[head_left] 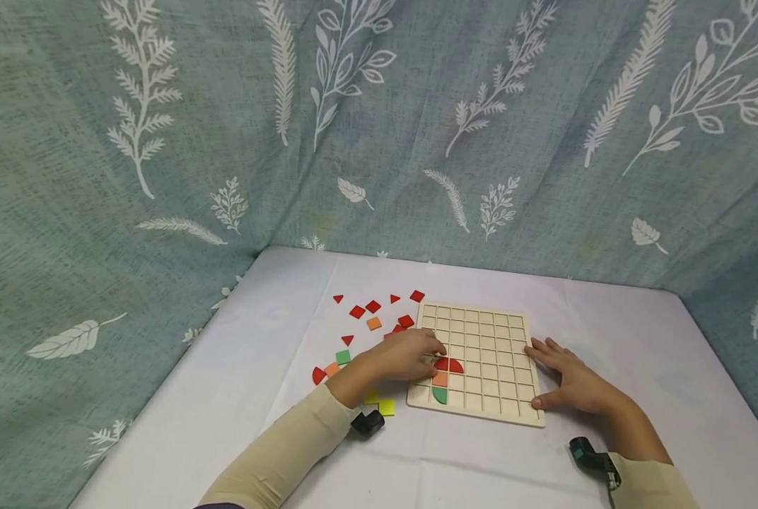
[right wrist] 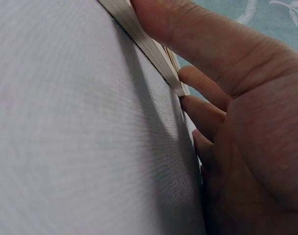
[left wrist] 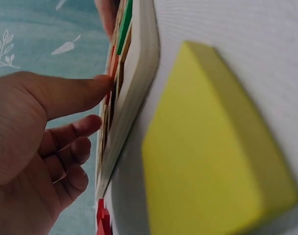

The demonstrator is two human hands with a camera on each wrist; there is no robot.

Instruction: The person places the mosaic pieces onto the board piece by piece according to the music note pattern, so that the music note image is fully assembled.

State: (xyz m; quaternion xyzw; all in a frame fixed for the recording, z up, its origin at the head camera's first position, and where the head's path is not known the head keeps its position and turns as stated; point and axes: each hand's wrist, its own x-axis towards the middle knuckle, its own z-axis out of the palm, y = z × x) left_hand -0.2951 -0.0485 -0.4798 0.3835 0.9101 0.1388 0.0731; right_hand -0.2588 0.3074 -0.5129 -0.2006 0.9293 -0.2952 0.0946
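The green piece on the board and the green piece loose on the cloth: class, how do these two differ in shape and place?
Shape: the green quarter-round has a curved edge, while the green square has only straight sides.
Place: the quarter-round lies in the grid of the wooden board; the square lies off it, on the white cloth.
Shared: both are green.

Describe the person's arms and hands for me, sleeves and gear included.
The left hand and right hand are bare, without gloves. The left sleeve and right sleeve are long, plain beige. Dark purple cloth peeks out by the left sleeve's upper end. Small black devices, the left wrist camera and right wrist camera, show near the cuffs.
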